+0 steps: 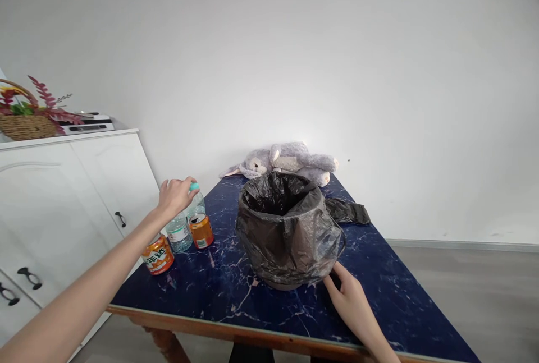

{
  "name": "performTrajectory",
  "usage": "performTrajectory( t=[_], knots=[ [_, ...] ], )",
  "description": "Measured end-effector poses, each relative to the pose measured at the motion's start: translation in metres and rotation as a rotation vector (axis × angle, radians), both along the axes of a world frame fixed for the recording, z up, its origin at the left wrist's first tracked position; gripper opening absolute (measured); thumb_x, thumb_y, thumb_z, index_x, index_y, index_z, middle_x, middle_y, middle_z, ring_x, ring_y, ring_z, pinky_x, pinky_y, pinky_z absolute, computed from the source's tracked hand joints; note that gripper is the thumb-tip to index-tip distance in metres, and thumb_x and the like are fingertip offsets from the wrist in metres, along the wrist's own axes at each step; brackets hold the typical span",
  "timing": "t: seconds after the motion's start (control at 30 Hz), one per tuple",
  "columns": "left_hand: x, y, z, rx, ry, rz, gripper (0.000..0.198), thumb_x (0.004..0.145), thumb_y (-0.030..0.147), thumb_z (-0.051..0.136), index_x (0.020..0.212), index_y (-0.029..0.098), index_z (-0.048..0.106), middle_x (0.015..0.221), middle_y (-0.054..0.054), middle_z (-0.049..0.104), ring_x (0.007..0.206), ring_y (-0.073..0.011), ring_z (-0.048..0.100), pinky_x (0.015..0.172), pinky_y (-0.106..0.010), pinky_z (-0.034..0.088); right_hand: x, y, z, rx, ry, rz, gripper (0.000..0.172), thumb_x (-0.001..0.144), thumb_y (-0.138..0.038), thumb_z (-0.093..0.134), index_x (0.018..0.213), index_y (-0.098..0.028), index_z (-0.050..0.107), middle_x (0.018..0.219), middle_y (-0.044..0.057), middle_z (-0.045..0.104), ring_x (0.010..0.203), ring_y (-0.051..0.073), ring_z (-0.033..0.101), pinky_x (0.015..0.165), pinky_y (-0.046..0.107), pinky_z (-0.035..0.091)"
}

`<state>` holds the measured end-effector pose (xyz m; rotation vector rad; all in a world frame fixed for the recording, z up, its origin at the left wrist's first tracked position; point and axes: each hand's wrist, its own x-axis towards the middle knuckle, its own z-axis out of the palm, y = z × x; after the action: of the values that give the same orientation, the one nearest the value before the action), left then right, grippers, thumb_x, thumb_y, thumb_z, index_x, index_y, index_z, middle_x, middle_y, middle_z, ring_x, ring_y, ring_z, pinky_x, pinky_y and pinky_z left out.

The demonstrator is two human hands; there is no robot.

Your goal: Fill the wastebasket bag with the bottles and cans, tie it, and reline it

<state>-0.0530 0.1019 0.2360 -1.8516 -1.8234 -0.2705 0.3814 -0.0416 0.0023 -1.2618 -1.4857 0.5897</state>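
My left hand [177, 197] reaches over the left side of the table, its fingers closed around the teal cap of a clear plastic bottle [199, 205]. In front of that bottle are another clear plastic bottle [179, 235], its top hidden behind my hand, and an orange can [201, 232]. A second orange can [159, 256] stands nearest the table's left edge, partly behind my forearm. A trash bin lined with a black plastic bag [290, 239] stands upright at the middle. Low on its right side, my right hand [347, 298] touches it with thumb and fingers apart.
Behind the bin, a grey plush rabbit [290, 159] lies against the wall. A black plastic bag [348, 211] spreads flat to the bin's right. The blue marble-patterned table [227, 290] has a wooden edge. White cabinets [54, 194] at left carry a flower basket [27, 125].
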Motion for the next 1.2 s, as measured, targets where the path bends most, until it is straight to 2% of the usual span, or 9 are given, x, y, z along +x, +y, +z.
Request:
performTrajectory(
  t=[0.17, 0.33, 0.47, 0.57, 0.67, 0.8, 0.9, 1.03, 1.2],
  knots=[
    [0.019, -0.006, 0.018, 0.154, -0.012, -0.125, 0.043, 0.102, 0.042, 0.049, 0.132, 0.019, 0.069, 0.124, -0.017, 0.077, 0.128, -0.0361, 0.063, 0.109, -0.048, 0.044, -0.001, 0.001, -0.001, 0.004, 0.014, 0.001, 0.043, 0.099, -0.055, 0.052, 0.100, -0.020, 0.079, 0.093, 0.009, 0.079, 0.066, 0.023, 0.065, 0.063, 0.030, 0.054],
    [0.052, -0.035, 0.070, 0.663, -0.264, -0.430, 0.036, 0.104, 0.048, 0.059, 0.131, 0.027, 0.070, 0.128, -0.008, 0.075, 0.128, -0.0312, 0.062, 0.115, -0.050, 0.044, -0.002, 0.006, -0.010, -0.018, 0.105, 0.015, 0.040, 0.094, -0.053, 0.059, 0.105, -0.019, 0.078, 0.095, 0.010, 0.080, 0.078, 0.026, 0.072, 0.073, 0.033, 0.058],
    [0.099, -0.077, 0.104, 0.755, -0.402, -0.670, 0.036, 0.105, 0.045, 0.063, 0.138, 0.030, 0.063, 0.136, -0.005, 0.071, 0.129, -0.0260, 0.065, 0.116, -0.048, 0.047, 0.015, 0.018, -0.004, -0.047, 0.405, -0.080, 0.039, 0.088, -0.056, 0.065, 0.101, -0.019, 0.072, 0.097, 0.009, 0.079, 0.091, 0.028, 0.076, 0.087, 0.037, 0.060],
    [0.133, -0.105, 0.106, 0.623, -0.405, -0.821, 0.038, 0.104, 0.045, 0.066, 0.138, 0.029, 0.063, 0.134, -0.005, 0.071, 0.125, -0.0242, 0.067, 0.113, -0.047, 0.051, 0.039, 0.033, 0.030, 0.036, 0.579, -0.304, 0.031, 0.086, -0.048, 0.066, 0.099, -0.020, 0.069, 0.095, 0.007, 0.077, 0.090, 0.025, 0.075, 0.090, 0.037, 0.060],
    [0.161, -0.120, 0.096, 0.409, -0.343, -0.957, 0.033, 0.100, 0.042, 0.073, 0.131, 0.029, 0.069, 0.126, -0.004, 0.073, 0.120, -0.0231, 0.067, 0.112, -0.048, 0.051, 0.054, 0.050, 0.089, 0.179, 0.576, -0.303, 0.025, 0.087, -0.042, 0.065, 0.097, -0.020, 0.068, 0.096, 0.006, 0.075, 0.089, 0.021, 0.072, 0.093, 0.037, 0.057],
    [0.181, -0.119, 0.081, 0.137, -0.324, -1.051, 0.029, 0.100, 0.036, 0.073, 0.128, 0.031, 0.071, 0.121, -0.005, 0.071, 0.112, -0.0219, 0.068, 0.105, -0.044, 0.055, 0.038, 0.077, 0.172, 0.256, 0.169, -0.101, 0.029, 0.093, -0.041, 0.061, 0.110, -0.017, 0.069, 0.105, 0.011, 0.077, 0.099, 0.025, 0.072, 0.089, 0.038, 0.056],
    [0.185, -0.111, 0.073, -0.030, -0.330, -1.002, 0.028, 0.102, 0.037, 0.069, 0.130, 0.033, 0.070, 0.127, -0.006, 0.068, 0.114, -0.0229, 0.067, 0.104, -0.044, 0.053, 0.006, 0.100, 0.215, 0.247, -0.316, 0.006, 0.038, 0.101, -0.034, 0.051, 0.129, -0.013, 0.066, 0.135, 0.018, 0.070, 0.118, 0.029, 0.068, 0.101, 0.042, 0.052],
    [0.181, -0.096, 0.067, -0.274, -0.232, -0.868, 0.031, 0.101, 0.040, 0.067, 0.130, 0.030, 0.069, 0.130, -0.007, 0.068, 0.119, -0.0268, 0.066, 0.103, -0.044, 0.052, -0.033, 0.125, 0.241, 0.065, -0.675, 0.085, 0.043, 0.109, -0.045, 0.044, 0.135, -0.018, 0.066, 0.140, 0.016, 0.069, 0.132, 0.032, 0.064, 0.109, 0.043, 0.048],
    [0.172, -0.077, 0.065, -0.513, -0.134, -0.773, 0.023, 0.099, 0.035, 0.063, 0.117, 0.027, 0.075, 0.120, -0.003, 0.078, 0.112, -0.0244, 0.072, 0.096, -0.034, 0.052, -0.048, 0.130, 0.240, -0.083, -0.826, 0.104, 0.053, 0.109, -0.058, 0.037, 0.133, -0.022, 0.068, 0.141, 0.017, 0.070, 0.127, 0.041, 0.067, 0.104, 0.055, 0.051]
  ],
)
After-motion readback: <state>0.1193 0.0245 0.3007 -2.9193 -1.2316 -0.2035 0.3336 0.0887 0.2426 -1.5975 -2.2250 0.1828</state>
